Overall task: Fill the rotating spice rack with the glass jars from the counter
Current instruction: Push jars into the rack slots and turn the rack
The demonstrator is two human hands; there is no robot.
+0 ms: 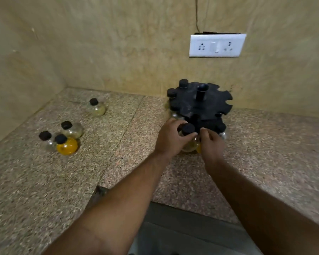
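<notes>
A black rotating spice rack (208, 105) stands against the back wall, with notched tiers and a central post. Two black-capped jars (183, 83) sit in its upper left slots. At the rack's front lower tier, my left hand (170, 138) grips a glass jar with a black cap (188, 129) by its neck. My right hand (211, 142) touches the same jar from the right, fingers curled on its body. Several loose jars lie on the counter at the left: a yellow-filled jar (67, 146), a clear jar (72, 130), another clear jar (45, 138), and a far jar (96, 107).
The speckled granite counter (129, 162) meets tan walls at the back and left. A white socket plate (217, 45) is on the back wall above the rack. The counter's front edge has a cut-out near my forearms, with grey floor (182, 234) below.
</notes>
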